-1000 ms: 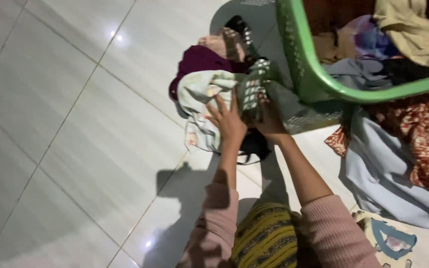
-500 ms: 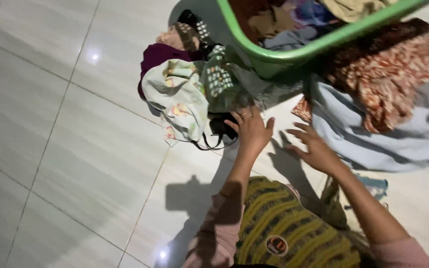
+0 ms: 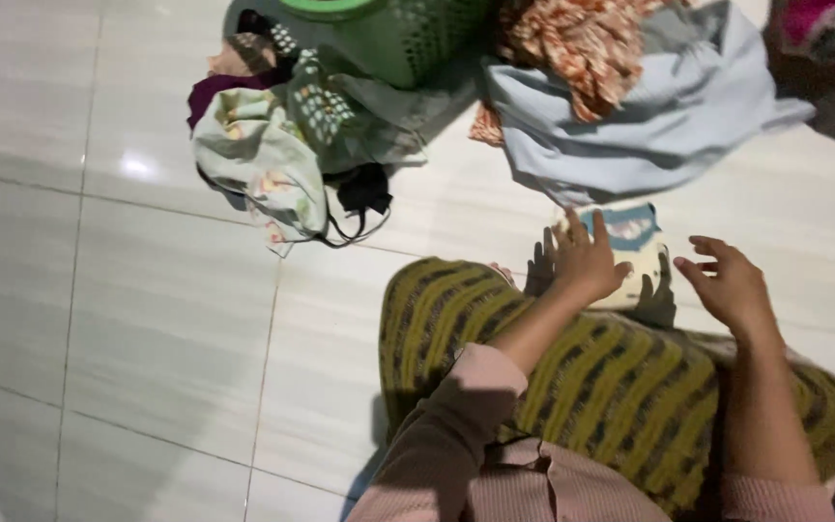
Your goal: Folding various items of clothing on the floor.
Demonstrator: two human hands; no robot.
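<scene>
Reaching for a small folded cloth (image 3: 630,232) lying on the tiles by the knee: left hand (image 3: 587,261) is resting spread on it, right hand (image 3: 732,285) is hovering empty. A one-handed grab could undo that fold, I reckon.

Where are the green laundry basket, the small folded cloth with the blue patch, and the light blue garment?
green laundry basket (image 3: 393,39), head view, on its perforated side wall.
small folded cloth (image 3: 633,228), head view, on its blue-edged top.
light blue garment (image 3: 630,135), head view, on its bare middle.
</scene>
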